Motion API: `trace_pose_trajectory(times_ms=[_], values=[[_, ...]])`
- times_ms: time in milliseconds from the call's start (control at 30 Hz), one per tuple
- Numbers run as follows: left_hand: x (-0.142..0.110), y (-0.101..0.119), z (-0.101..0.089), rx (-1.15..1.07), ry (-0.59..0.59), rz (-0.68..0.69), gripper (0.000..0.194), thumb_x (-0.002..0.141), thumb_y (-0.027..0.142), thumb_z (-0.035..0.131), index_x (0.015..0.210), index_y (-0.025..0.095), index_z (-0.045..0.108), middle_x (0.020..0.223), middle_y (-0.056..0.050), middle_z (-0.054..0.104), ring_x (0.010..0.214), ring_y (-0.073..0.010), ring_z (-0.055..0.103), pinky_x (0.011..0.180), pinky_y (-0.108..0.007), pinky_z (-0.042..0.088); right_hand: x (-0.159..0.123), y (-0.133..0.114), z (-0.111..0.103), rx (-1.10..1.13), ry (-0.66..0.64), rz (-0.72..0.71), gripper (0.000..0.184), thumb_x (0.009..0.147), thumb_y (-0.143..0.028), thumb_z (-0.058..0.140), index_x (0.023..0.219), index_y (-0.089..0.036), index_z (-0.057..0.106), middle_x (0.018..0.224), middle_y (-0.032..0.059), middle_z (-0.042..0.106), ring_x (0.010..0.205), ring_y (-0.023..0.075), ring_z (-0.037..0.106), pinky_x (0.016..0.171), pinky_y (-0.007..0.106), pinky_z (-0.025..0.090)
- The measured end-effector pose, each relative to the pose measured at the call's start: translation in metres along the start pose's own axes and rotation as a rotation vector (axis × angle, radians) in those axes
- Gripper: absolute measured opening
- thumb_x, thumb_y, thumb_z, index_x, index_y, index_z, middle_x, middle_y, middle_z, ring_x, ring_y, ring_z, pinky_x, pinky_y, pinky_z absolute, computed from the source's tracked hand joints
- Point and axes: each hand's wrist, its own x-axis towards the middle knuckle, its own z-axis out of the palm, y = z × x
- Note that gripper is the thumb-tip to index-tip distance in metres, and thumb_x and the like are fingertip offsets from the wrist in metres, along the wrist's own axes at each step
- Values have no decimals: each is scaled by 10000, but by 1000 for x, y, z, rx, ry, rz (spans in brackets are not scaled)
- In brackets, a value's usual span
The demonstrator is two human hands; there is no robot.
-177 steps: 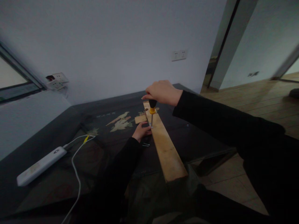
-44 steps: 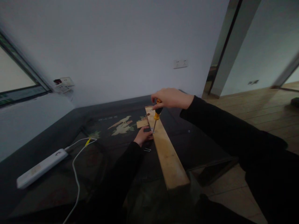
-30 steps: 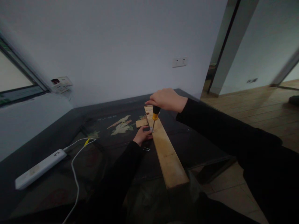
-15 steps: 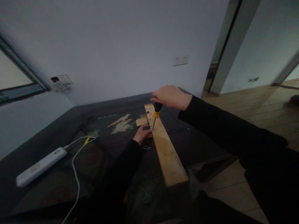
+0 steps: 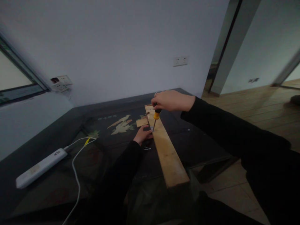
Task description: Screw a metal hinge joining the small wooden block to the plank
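Observation:
A long wooden board (image 5: 167,150) lies lengthwise on the dark table. My right hand (image 5: 170,100) is closed around the black and yellow handle of a screwdriver (image 5: 156,116), held nearly upright above the board. The screwdriver's tip reaches down to the board's left edge, by a small metal plate (image 5: 152,128). My left hand (image 5: 142,135) is at that same edge, its fingers gripping around the plate and the side of the board; the exact hold is partly hidden. Just beyond the left fingers lies a small wooden block (image 5: 142,122). A few screws (image 5: 147,148) rest near the left wrist.
The dark table (image 5: 93,168) bears a printed bird-and-flower picture (image 5: 123,125). At left lies a white power strip (image 5: 41,168), its white cable (image 5: 76,175) running toward me. A small shiny piece (image 5: 188,129) lies right of the board. A wall stands behind the table.
My right hand has lowered slightly and turned its grip on the screwdriver handle. The screwdriver tip, my left hand and the board stay in place.

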Motion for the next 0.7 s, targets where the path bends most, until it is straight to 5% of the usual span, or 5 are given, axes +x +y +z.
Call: trace_pose_trajectory(times_ms=[233, 367, 500, 700], values=[[-7, 4, 1, 0, 2, 6, 523, 770, 157, 765, 1196, 137, 462, 836, -71, 711, 587, -146, 697, 645, -275, 595, 5, 1, 7, -14, 95, 188, 559, 896, -615, 436, 1027, -151, 720, 927, 145, 705, 823, 224, 613, 668, 303, 346], [-6, 3, 0, 1, -16, 11, 515, 768, 183, 772, 1183, 144, 469, 838, -69, 714, 601, -146, 699, 640, -267, 592, 0, 17, -4, 113, 15, 19, 433, 804, -457, 655, 1129, -172, 685, 1043, 109, 688, 898, 208, 588, 711, 298, 351], [-5, 3, -1, 16, -2, 6, 503, 780, 172, 759, 1187, 147, 465, 827, -61, 712, 584, -142, 692, 632, -271, 592, -3, 22, -8, 173, -9, -68, 335, 835, -317, 622, 1134, -179, 683, 1053, 90, 688, 889, 186, 578, 738, 300, 351], [-9, 6, 1, 11, -2, -1, 457, 827, 112, 693, 1211, 138, 446, 798, -52, 707, 581, -134, 690, 628, -256, 591, 4, 1, 8, -17, 122, 193, 477, 960, -482, 385, 1024, -147, 718, 930, 141, 703, 827, 218, 609, 680, 308, 335]])
